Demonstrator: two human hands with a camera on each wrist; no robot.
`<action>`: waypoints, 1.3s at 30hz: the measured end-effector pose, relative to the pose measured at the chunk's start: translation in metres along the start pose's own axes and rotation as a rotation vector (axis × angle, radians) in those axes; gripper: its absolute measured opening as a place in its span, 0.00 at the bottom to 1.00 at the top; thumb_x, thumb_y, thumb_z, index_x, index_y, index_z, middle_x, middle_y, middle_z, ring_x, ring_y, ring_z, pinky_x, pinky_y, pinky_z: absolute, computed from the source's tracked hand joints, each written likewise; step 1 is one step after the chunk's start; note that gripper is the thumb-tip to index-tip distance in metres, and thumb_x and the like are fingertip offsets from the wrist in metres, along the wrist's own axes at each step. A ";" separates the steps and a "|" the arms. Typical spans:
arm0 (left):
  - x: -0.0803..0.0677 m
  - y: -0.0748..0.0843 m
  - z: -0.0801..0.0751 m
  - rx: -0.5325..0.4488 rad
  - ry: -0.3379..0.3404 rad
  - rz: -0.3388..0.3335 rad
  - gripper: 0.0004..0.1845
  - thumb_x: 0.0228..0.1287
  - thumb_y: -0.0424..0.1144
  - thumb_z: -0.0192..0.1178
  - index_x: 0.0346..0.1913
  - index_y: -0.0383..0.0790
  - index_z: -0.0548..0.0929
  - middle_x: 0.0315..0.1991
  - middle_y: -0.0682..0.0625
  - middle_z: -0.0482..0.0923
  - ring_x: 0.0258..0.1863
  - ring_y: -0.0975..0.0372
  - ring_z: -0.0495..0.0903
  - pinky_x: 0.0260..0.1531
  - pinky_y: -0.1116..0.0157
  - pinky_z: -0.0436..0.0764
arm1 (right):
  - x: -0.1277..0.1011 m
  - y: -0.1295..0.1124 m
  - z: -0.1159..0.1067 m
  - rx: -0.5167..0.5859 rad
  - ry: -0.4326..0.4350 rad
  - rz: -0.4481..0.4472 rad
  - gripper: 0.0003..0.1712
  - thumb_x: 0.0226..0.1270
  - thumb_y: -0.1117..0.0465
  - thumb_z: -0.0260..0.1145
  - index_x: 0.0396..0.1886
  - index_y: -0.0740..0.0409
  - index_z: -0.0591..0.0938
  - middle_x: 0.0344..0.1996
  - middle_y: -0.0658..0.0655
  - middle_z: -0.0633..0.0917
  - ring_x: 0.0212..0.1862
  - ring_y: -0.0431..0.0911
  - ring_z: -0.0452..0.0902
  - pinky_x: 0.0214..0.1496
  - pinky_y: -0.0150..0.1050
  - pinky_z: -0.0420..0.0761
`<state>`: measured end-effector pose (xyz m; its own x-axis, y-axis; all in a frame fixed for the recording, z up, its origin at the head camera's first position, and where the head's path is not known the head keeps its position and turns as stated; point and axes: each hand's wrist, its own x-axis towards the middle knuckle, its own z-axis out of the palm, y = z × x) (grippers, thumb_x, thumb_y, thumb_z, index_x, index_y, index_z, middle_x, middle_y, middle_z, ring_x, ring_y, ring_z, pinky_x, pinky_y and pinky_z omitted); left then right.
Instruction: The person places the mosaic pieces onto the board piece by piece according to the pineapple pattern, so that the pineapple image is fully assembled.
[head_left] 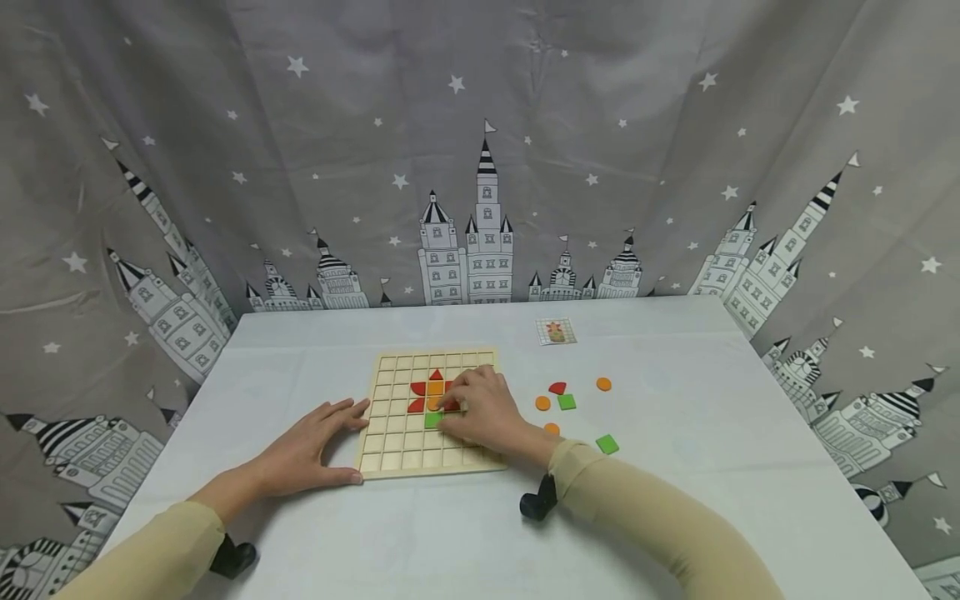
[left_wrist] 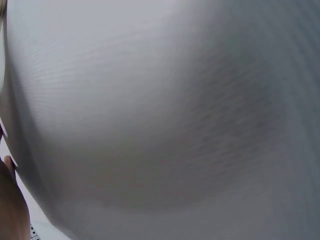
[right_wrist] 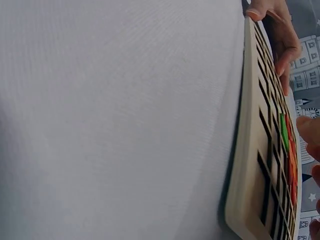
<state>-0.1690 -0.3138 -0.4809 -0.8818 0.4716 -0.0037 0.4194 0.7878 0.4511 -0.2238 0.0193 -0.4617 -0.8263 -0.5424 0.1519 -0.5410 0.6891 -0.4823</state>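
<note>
My right hand (head_left: 487, 412) lay on the square wooden grid board (head_left: 408, 454), fingers bent down on a red piece (head_left: 452, 406) near the middle. My left hand (head_left: 311, 450) rested flat, fingers straight, against the board's left edge on the white table (head_left: 675, 500).
</note>
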 end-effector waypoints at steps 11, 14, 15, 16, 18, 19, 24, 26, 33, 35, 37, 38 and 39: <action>-0.001 -0.001 0.004 0.000 -0.003 -0.023 0.50 0.47 0.77 0.67 0.69 0.50 0.75 0.79 0.49 0.59 0.77 0.44 0.55 0.73 0.35 0.57 | -0.013 0.021 -0.028 0.050 0.016 0.035 0.17 0.58 0.45 0.78 0.47 0.42 0.91 0.49 0.47 0.82 0.59 0.49 0.67 0.61 0.49 0.69; -0.001 0.000 0.005 0.004 -0.007 -0.032 0.51 0.47 0.77 0.67 0.70 0.50 0.75 0.79 0.49 0.59 0.77 0.44 0.55 0.73 0.35 0.56 | -0.022 0.036 -0.037 0.065 0.034 0.053 0.19 0.58 0.46 0.79 0.48 0.44 0.91 0.49 0.47 0.82 0.58 0.49 0.67 0.61 0.50 0.69; -0.001 0.000 0.005 0.006 -0.008 -0.034 0.51 0.47 0.78 0.67 0.70 0.50 0.75 0.79 0.49 0.59 0.77 0.44 0.55 0.73 0.35 0.56 | -0.025 0.042 -0.041 0.071 0.037 0.064 0.19 0.58 0.46 0.79 0.49 0.44 0.91 0.49 0.47 0.82 0.58 0.49 0.67 0.61 0.50 0.69; -0.001 0.000 0.005 0.009 -0.010 -0.035 0.51 0.47 0.78 0.67 0.70 0.50 0.75 0.79 0.50 0.59 0.77 0.44 0.55 0.73 0.35 0.56 | -0.029 0.048 -0.045 0.077 0.041 0.074 0.20 0.59 0.47 0.79 0.50 0.45 0.91 0.49 0.47 0.81 0.58 0.50 0.67 0.60 0.50 0.69; -0.001 0.000 0.005 0.008 -0.011 -0.033 0.51 0.47 0.78 0.67 0.69 0.50 0.75 0.79 0.50 0.59 0.77 0.44 0.55 0.73 0.35 0.56 | -0.036 0.061 -0.052 0.083 0.046 0.099 0.21 0.60 0.47 0.78 0.51 0.46 0.90 0.50 0.47 0.81 0.58 0.50 0.67 0.61 0.51 0.69; -0.001 0.000 0.005 0.008 -0.010 -0.030 0.51 0.47 0.77 0.67 0.69 0.50 0.75 0.79 0.50 0.59 0.77 0.44 0.55 0.73 0.35 0.56 | -0.040 0.067 -0.056 0.087 0.046 0.116 0.21 0.60 0.47 0.78 0.52 0.46 0.90 0.50 0.48 0.81 0.59 0.50 0.66 0.62 0.51 0.68; -0.001 0.000 0.004 0.005 -0.005 -0.014 0.50 0.48 0.77 0.67 0.69 0.50 0.75 0.79 0.50 0.59 0.77 0.44 0.55 0.73 0.35 0.55 | -0.062 0.102 -0.077 0.065 0.066 0.199 0.24 0.62 0.47 0.77 0.56 0.47 0.88 0.54 0.50 0.82 0.63 0.54 0.66 0.66 0.57 0.66; -0.001 0.000 0.004 0.003 -0.002 -0.005 0.49 0.48 0.76 0.67 0.69 0.50 0.75 0.79 0.50 0.60 0.77 0.44 0.56 0.73 0.35 0.55 | -0.072 0.116 -0.085 0.049 0.081 0.233 0.25 0.62 0.47 0.77 0.57 0.47 0.88 0.55 0.52 0.83 0.63 0.56 0.66 0.65 0.59 0.66; -0.001 0.000 0.003 0.007 0.006 0.004 0.49 0.49 0.76 0.68 0.69 0.49 0.75 0.78 0.49 0.61 0.77 0.43 0.57 0.73 0.35 0.55 | -0.103 0.165 -0.105 -0.026 0.142 0.319 0.26 0.61 0.46 0.77 0.58 0.47 0.88 0.56 0.59 0.83 0.63 0.60 0.66 0.60 0.60 0.65; -0.001 0.000 0.003 0.007 0.004 -0.003 0.50 0.48 0.76 0.68 0.70 0.49 0.75 0.78 0.49 0.60 0.77 0.44 0.56 0.73 0.35 0.55 | -0.109 0.175 -0.107 -0.034 0.146 0.340 0.26 0.62 0.45 0.76 0.58 0.48 0.87 0.57 0.60 0.82 0.63 0.61 0.65 0.60 0.61 0.64; 0.000 -0.001 0.003 0.002 0.002 -0.009 0.50 0.48 0.76 0.68 0.70 0.49 0.75 0.79 0.49 0.60 0.77 0.44 0.56 0.73 0.35 0.55 | -0.114 0.182 -0.109 -0.031 0.143 0.357 0.27 0.62 0.45 0.76 0.59 0.49 0.87 0.56 0.61 0.81 0.63 0.61 0.64 0.62 0.62 0.63; 0.000 -0.001 0.003 0.002 0.003 -0.007 0.50 0.48 0.76 0.68 0.70 0.49 0.75 0.79 0.49 0.60 0.77 0.44 0.56 0.73 0.35 0.55 | -0.116 0.184 -0.109 -0.025 0.141 0.367 0.28 0.62 0.45 0.75 0.60 0.49 0.86 0.57 0.61 0.81 0.63 0.61 0.64 0.63 0.63 0.63; 0.001 -0.001 0.003 0.002 0.003 -0.007 0.50 0.47 0.76 0.68 0.70 0.49 0.75 0.79 0.49 0.60 0.77 0.44 0.56 0.73 0.36 0.55 | -0.118 0.186 -0.109 -0.021 0.139 0.371 0.28 0.63 0.44 0.75 0.60 0.49 0.86 0.57 0.61 0.80 0.63 0.62 0.64 0.64 0.64 0.62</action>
<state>-0.1693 -0.3129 -0.4837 -0.8852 0.4653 -0.0044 0.4140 0.7917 0.4492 -0.2447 0.2641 -0.4750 -0.9788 -0.1855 0.0870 -0.2037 0.8363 -0.5089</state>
